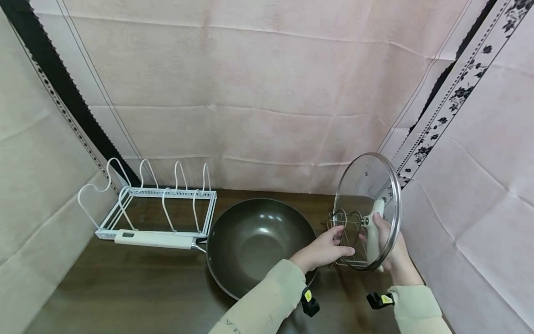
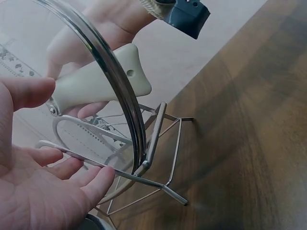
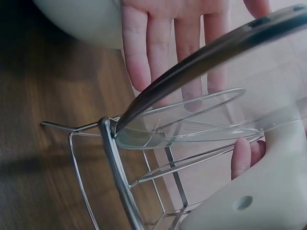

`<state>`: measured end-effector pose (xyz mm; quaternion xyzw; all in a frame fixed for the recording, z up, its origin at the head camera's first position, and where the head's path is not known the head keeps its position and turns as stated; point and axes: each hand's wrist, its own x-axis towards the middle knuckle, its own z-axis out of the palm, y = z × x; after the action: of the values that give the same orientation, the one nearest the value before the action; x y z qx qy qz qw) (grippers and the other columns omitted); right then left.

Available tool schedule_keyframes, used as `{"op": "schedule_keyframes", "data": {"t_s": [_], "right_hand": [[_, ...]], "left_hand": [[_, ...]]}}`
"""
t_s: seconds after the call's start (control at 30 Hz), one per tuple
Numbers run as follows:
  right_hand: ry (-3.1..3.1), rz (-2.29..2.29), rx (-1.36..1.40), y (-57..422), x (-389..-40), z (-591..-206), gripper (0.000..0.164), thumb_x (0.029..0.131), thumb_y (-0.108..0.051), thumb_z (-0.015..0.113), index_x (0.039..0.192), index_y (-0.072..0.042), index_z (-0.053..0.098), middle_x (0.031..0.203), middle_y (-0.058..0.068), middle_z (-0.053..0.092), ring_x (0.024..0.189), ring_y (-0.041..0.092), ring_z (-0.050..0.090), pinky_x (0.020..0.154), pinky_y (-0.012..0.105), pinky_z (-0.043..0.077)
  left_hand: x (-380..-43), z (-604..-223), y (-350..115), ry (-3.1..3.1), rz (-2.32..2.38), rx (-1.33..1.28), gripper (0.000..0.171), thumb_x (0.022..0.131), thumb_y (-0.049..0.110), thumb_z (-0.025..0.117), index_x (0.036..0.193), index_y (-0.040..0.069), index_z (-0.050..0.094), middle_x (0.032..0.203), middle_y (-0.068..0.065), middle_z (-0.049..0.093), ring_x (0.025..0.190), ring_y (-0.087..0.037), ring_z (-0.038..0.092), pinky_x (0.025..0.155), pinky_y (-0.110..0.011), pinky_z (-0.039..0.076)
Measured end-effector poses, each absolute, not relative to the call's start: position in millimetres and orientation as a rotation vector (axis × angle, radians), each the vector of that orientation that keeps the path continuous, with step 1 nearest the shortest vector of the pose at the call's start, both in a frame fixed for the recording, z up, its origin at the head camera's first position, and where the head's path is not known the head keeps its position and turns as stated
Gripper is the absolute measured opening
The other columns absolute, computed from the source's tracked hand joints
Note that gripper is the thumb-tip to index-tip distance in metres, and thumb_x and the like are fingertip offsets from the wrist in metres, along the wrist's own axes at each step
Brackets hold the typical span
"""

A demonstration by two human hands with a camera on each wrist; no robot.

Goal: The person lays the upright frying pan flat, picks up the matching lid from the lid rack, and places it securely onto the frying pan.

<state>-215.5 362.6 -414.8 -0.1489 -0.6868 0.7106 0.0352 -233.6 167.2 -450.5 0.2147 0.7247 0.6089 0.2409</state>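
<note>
My right hand (image 1: 394, 250) grips the pale handle (image 2: 93, 88) of a glass pot lid (image 1: 363, 183) with a metal rim. The lid stands nearly upright, its lower rim against the front bar of a small metal wire rack (image 2: 175, 153). Beside that rack is my left hand (image 1: 323, 250), palm turned toward the lid. In the left wrist view its fingers (image 2: 98, 184) lie fairly straight along a wire loop of the rack, and the thumb stands apart. The right fingers are partly hidden behind the handle and glass.
A dark wok (image 1: 258, 241) sits on the wooden table (image 1: 146, 287), under my left forearm. Its pale handle (image 1: 154, 239) points left, in front of a white wire rack (image 1: 192, 191) with tall loops. Cloth walls (image 1: 258, 93) close in the back and sides.
</note>
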Motion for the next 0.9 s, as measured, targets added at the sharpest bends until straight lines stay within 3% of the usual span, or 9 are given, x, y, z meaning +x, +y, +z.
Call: {"op": "schedule_keyframes", "data": {"t_s": [0.17, 0.3, 0.43, 0.67, 0.9], "right_hand": [[-2.11, 2.139, -0.413, 363, -212, -414, 0.085, 0.096, -0.051, 0.05, 0.152, 0.002, 0.014, 0.129, 0.013, 0.041, 0.097, 0.013, 0.058, 0.088, 0.035, 0.051], [-2.148, 2.116, -0.369, 362, -212, -416, 0.085, 0.097, -0.052, 0.048, 0.151, 0.004, 0.016, 0.128, 0.015, 0.041, 0.098, 0.013, 0.059, 0.089, 0.034, 0.05], [-2.162, 2.094, -0.379, 363, -214, -422, 0.084, 0.097, -0.054, 0.044, 0.151, 0.004, 0.016, 0.128, 0.017, 0.04, 0.099, 0.015, 0.057, 0.087, 0.033, 0.051], [-2.119, 2.108, -0.386, 366, -214, -422, 0.083, 0.096, -0.054, 0.048, 0.148, 0.006, 0.024, 0.117, 0.012, 0.05, 0.095, 0.015, 0.062, 0.085, 0.032, 0.052], [-2.024, 2.24, -0.249, 370, -207, -412, 0.049, 0.098, -0.048, 0.049, 0.123, -0.006, 0.046, 0.097, 0.004, 0.066, 0.089, 0.016, 0.066, 0.084, 0.032, 0.052]], "left_hand": [[-235, -454, 175, 2.112, 1.707, 0.645, 0.053, 0.092, 0.023, 0.066, 0.139, 0.011, 0.046, 0.131, -0.004, 0.054, 0.119, -0.017, 0.054, 0.094, -0.03, 0.045], [-235, -460, 184, 2.379, 1.693, 0.664, 0.025, 0.094, 0.012, 0.062, 0.118, 0.006, 0.06, 0.1, 0.002, 0.062, 0.09, -0.006, 0.06, 0.078, -0.02, 0.049], [-235, -467, 190, 2.606, 1.626, 0.659, 0.004, 0.093, 0.008, 0.063, 0.096, 0.008, 0.065, 0.078, 0.008, 0.06, 0.065, -0.001, 0.053, 0.06, -0.017, 0.046], [-234, -467, 191, 2.667, 1.627, 0.662, 0.005, 0.092, 0.007, 0.065, 0.088, 0.009, 0.065, 0.07, 0.008, 0.058, 0.058, -0.002, 0.05, 0.055, -0.017, 0.043], [-235, -467, 190, 2.62, 1.617, 0.641, 0.004, 0.094, 0.008, 0.063, 0.09, 0.01, 0.064, 0.071, 0.009, 0.057, 0.06, -0.002, 0.051, 0.055, -0.018, 0.044]]}}
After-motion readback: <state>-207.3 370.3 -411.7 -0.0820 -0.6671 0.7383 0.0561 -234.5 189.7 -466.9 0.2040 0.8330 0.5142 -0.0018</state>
